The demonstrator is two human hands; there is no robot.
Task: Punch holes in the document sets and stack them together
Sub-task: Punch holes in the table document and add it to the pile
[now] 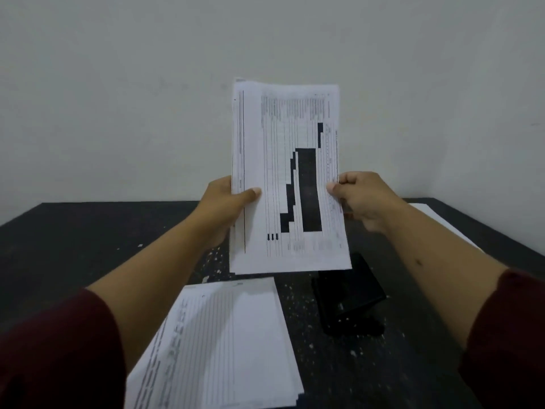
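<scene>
The left hand (224, 202) and right hand (358, 199) each pinch a side edge of an upright white printed document set (283, 178) held above the speckled black table (73, 246), over a flat white paper stack (224, 343) and, rightward, a black hole punch (348, 293).

A dark speckled table (88, 246) stood against a pale wall, bearing a paper stack (224, 343) in front, a black hole punch (348, 293) beside it, and more sheets (442, 222) at the far right.
</scene>
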